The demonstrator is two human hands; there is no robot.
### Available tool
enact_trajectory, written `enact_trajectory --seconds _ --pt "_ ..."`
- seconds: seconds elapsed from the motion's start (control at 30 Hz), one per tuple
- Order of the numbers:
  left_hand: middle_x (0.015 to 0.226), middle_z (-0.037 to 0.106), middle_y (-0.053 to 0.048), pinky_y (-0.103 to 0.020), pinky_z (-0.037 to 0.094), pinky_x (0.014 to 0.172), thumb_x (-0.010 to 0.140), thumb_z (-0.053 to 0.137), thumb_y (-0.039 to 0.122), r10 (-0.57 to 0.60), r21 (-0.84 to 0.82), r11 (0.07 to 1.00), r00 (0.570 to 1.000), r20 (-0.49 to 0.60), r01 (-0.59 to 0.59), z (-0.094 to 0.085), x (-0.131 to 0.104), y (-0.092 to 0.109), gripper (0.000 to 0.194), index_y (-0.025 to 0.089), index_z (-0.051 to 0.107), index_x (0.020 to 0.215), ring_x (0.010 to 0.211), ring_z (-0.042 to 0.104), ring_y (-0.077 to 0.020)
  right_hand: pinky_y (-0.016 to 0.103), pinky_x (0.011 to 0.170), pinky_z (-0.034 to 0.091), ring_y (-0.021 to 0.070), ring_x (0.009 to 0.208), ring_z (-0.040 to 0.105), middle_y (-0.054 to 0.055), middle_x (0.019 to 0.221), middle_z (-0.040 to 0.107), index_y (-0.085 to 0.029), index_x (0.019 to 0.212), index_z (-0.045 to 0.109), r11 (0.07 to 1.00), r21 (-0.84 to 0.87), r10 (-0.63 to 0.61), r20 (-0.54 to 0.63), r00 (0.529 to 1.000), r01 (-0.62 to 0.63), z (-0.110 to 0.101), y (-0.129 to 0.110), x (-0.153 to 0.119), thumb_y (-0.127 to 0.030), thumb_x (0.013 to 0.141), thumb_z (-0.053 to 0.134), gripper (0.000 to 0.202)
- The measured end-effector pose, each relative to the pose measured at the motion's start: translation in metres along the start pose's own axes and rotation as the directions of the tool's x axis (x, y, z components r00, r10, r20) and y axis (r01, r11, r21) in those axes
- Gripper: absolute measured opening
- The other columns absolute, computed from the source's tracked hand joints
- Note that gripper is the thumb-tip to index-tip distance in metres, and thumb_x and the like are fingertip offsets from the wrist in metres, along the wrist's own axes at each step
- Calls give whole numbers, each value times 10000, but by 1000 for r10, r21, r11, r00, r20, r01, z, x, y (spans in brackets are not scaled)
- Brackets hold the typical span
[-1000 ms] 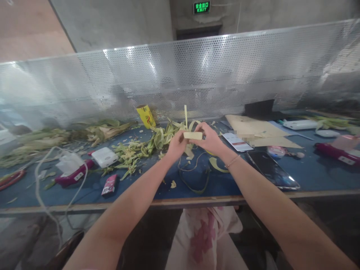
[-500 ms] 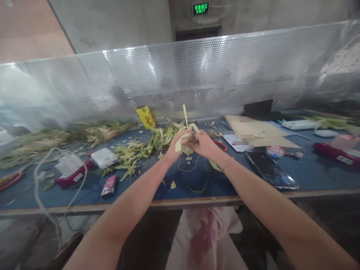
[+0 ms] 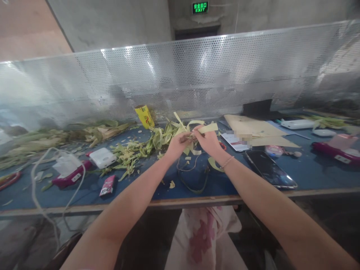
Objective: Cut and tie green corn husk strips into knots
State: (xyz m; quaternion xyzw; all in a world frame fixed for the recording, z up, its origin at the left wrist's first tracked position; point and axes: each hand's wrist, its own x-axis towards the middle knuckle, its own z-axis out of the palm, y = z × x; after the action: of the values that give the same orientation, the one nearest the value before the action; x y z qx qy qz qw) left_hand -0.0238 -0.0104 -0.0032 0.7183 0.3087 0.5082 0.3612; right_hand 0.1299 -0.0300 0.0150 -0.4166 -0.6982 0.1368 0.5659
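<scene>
Both hands meet over the blue table [image 3: 225,187], near its middle. My left hand [image 3: 180,144] is closed on a bunch of pale green leaf strips [image 3: 180,127], whose ends fan out above the fingers. Pinched in my right hand [image 3: 207,141] is one wide pale strip [image 3: 209,128] that points to the right over the knuckles. The fingertips of the two hands touch or nearly touch, and they hide the middle of the bunch. A thin dark cord [image 3: 194,190] lies in a loop below the hands.
Leaf scraps [image 3: 126,155] and a yellow packet [image 3: 145,116] are left of the hands. A white charger [image 3: 103,158], a pink box [image 3: 107,185] and a purple tissue holder [image 3: 71,177] sit farther left. At the right lie a phone [image 3: 270,168] and brown paper [image 3: 255,129].
The wide strip, which hung over my left hand, now points right over my right hand. The upright strip now leans left. My hands have drawn slightly apart.
</scene>
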Motion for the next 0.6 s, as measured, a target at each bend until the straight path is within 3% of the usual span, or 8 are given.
enact_trajectory --seconds 0.17,0.27,0.47,0.6 --pt "1078 665 -67 -300 523 752 673 653 168 -25 -27 999 996 -91 23 1 -1 2 372 187 647 1044 732 621 -114 310 618 532 154 565 619 -25 572 585 -204 810 537 895 354 283 18 959 -271 1 9 5 -329 755 576 142" --pt "1177 621 -73 -305 526 785 674 651 166 -5 -42 999 996 -94 1 1 -2 4 438 203 611 1108 741 615 -96 317 641 552 138 560 617 -30 593 586 -203 768 532 790 503 366 73 928 -351 3 10 8 -344 684 667 213" --pt "1244 548 -87 -281 528 753 644 670 134 -29 -88 996 982 -185 13 -1 2 0 611 232 512 1225 717 594 -69 321 802 530 124 697 635 -16 720 617 -198 741 519 667 665 265 209 941 -335 -1 3 5 -387 562 775 365" --pt "1271 513 -80 -247 516 681 627 685 130 -13 -104 995 987 -158 -4 -2 1 2 667 260 483 1249 652 570 -40 312 770 517 116 701 613 -21 726 602 -212 844 514 671 661 223 251 942 -335 -5 -2 4 -462 660 687 355"
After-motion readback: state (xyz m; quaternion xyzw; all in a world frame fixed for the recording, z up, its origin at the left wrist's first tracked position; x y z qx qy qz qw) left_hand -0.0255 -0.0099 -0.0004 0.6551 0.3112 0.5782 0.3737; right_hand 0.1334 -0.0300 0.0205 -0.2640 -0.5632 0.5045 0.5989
